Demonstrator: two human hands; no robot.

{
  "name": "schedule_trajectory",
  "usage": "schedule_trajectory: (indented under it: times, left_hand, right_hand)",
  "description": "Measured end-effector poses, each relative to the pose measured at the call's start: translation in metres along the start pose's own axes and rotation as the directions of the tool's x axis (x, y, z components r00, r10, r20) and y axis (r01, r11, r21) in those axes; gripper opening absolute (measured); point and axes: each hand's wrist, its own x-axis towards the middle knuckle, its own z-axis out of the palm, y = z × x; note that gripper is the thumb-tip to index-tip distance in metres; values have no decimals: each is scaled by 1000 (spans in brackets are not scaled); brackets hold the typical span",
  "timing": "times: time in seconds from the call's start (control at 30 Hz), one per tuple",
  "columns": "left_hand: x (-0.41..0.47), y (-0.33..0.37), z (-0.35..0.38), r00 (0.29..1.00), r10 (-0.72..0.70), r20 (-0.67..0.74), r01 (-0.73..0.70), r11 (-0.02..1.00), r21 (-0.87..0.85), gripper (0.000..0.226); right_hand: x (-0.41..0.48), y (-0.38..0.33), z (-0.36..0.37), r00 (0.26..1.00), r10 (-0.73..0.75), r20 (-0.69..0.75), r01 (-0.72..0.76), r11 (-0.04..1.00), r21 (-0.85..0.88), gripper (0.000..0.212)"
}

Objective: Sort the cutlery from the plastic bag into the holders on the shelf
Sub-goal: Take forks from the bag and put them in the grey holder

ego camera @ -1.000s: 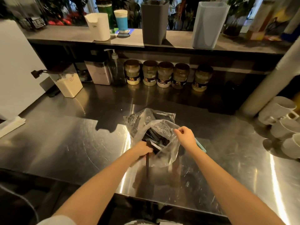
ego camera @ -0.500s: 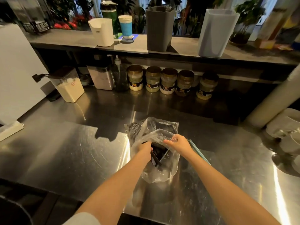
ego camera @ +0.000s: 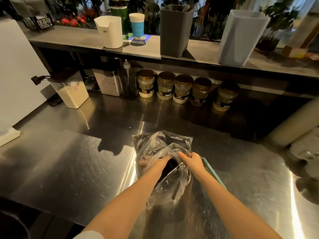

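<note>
A clear plastic bag (ego camera: 172, 187) with dark cutlery inside lies on the steel counter (ego camera: 69, 161). My right hand (ego camera: 191, 161) pinches the bag's upper rim and holds the mouth open. My left hand (ego camera: 146, 163) is inside the bag, seen only dimly through the film, so its fingers cannot be made out. On the shelf (ego camera: 198, 52) stand a dark grey holder (ego camera: 174, 31) with some metal cutlery tips showing, a pale grey holder (ego camera: 240, 38) and a white holder (ego camera: 110, 31).
A blue-and-white paper cup (ego camera: 137, 25) stands on the shelf. Several jars (ego camera: 183, 88), a squeeze bottle (ego camera: 127, 78) and two storage boxes (ego camera: 72, 90) line the counter's back. White cups (ego camera: 307, 152) sit at the right. A teal-edged flat thing (ego camera: 214, 173) lies under my right arm.
My left hand, which held a dark utensil at the bag's mouth, has pushed deeper into the bag. My right hand kept hold of the rim. The view has tilted up slightly.
</note>
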Motion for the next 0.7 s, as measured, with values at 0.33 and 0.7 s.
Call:
schedule_trajectory:
  times: [0.33, 0.7]
  left_hand:
    - [-3, -3, -1, 1000, -7, 14, 7, 1000, 10, 59]
    - [-11, -30, -6, 991, 43, -129, -22, 987, 159, 78]
  right_hand:
    - [-6, 5, 5, 996, -87, 6, 87, 994, -61, 39]
    - [-8, 20, 6, 995, 0, -100, -3, 1000, -23, 38]
